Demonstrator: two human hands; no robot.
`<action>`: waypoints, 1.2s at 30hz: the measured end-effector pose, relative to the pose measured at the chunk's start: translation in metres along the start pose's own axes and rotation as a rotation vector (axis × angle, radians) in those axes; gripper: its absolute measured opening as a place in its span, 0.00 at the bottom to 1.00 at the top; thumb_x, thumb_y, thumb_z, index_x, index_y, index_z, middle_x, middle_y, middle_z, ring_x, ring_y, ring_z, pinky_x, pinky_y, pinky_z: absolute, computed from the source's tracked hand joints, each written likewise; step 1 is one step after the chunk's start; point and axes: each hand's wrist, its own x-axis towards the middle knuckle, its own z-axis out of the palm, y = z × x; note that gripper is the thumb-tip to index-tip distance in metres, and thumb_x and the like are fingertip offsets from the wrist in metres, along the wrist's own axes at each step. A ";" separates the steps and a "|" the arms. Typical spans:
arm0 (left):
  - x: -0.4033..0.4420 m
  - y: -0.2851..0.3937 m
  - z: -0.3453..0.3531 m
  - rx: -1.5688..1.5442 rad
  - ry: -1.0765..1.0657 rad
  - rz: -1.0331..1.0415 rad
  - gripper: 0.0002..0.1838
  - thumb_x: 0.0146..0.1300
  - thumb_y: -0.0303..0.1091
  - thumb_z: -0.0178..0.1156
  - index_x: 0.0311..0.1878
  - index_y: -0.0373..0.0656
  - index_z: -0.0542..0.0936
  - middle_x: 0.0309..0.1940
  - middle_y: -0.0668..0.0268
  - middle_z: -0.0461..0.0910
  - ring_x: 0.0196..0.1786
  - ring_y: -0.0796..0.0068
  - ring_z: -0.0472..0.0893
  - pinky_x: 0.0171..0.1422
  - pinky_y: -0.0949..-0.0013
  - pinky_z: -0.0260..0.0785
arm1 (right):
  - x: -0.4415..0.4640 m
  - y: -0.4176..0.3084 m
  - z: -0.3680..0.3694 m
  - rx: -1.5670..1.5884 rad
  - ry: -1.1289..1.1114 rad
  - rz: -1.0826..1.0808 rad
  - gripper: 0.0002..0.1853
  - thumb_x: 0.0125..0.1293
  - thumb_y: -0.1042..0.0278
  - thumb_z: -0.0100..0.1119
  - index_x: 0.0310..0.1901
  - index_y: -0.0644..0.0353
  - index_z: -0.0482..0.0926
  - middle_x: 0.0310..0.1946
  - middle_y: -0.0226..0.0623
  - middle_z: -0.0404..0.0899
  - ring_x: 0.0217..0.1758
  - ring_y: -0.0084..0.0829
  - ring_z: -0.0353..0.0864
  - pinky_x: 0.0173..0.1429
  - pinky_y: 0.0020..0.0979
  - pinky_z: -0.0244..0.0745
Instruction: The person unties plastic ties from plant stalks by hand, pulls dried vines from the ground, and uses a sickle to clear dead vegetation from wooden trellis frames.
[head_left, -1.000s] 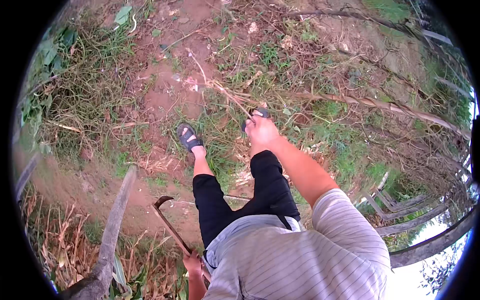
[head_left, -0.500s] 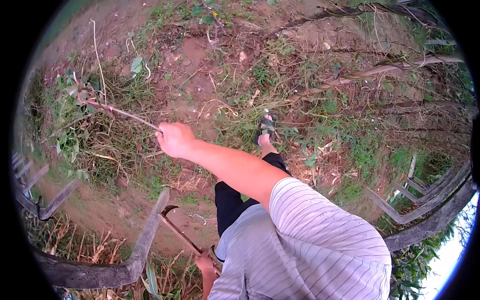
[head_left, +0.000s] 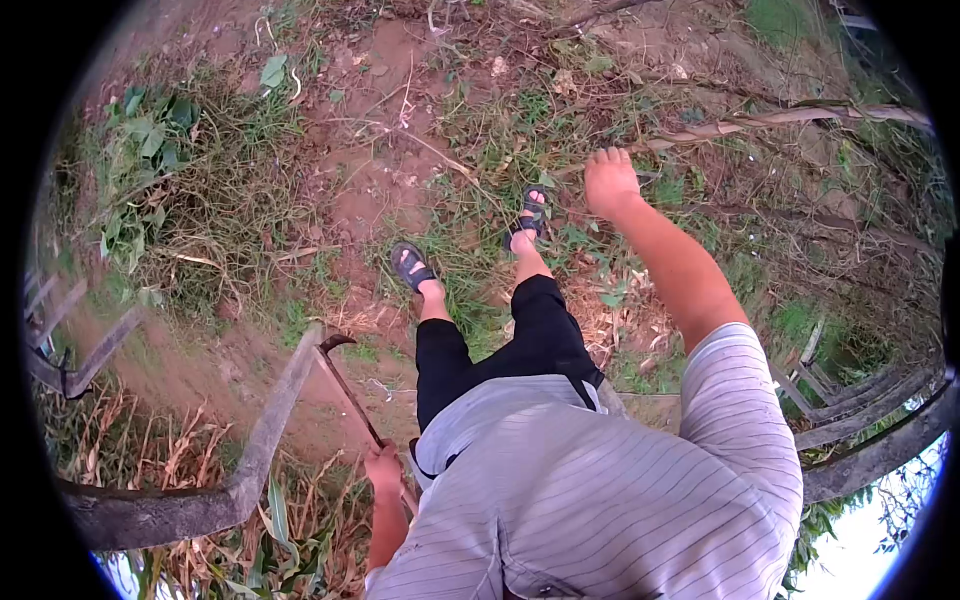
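My left hand [head_left: 383, 468] is closed around the wooden handle of a sickle [head_left: 352, 398]. The sickle points forward and left, its short, dark curved blade uppermost, beside a grey post. The lower end of the handle passes by my hip. My right hand [head_left: 610, 183] reaches out to the front right with its fingers curled down. It is over a long pale branch [head_left: 740, 126]; whether it touches that branch is hidden beneath the fingers. To the left of this hand, a thin stem [head_left: 435, 152] lies across the soil and grass.
A heap of cut vines and leaves [head_left: 185, 190] lies at left. Grey angled posts [head_left: 265, 430] rise at lower left, with rails [head_left: 870, 450] at right. Dry stalks [head_left: 150, 430] stand behind the left posts. My sandalled feet [head_left: 412, 265] are on the weedy ground.
My right hand has swung from the left across to the right, and the long stem it held is no longer seen in it. The left hand keeps the sickle, slightly shifted. Both feet now show.
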 end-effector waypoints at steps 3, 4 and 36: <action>-0.014 0.004 0.022 -0.008 -0.011 -0.010 0.01 0.63 0.28 0.57 0.34 0.46 0.76 0.15 0.76 0.64 0.12 0.82 0.63 0.14 0.74 0.54 | 0.016 0.055 0.026 -0.268 0.097 0.006 0.24 0.72 0.61 0.45 0.65 0.63 0.74 0.67 0.48 0.69 0.75 0.48 0.61 0.80 0.48 0.46; -0.022 0.003 0.031 -0.017 0.005 -0.016 0.01 0.63 0.28 0.57 0.34 0.46 0.76 0.15 0.76 0.64 0.12 0.82 0.63 0.14 0.74 0.54 | 0.026 0.066 0.024 -0.347 0.081 0.017 0.24 0.73 0.61 0.44 0.66 0.62 0.74 0.68 0.48 0.68 0.77 0.49 0.59 0.81 0.50 0.45; -0.215 -0.102 0.192 -0.517 0.178 -0.367 0.03 0.59 0.30 0.57 0.30 0.46 0.75 0.14 0.72 0.66 0.12 0.76 0.67 0.13 0.67 0.57 | -0.024 0.223 -0.111 -0.378 -0.402 -0.091 0.20 0.67 0.61 0.51 0.56 0.58 0.82 0.61 0.46 0.79 0.64 0.47 0.78 0.66 0.43 0.74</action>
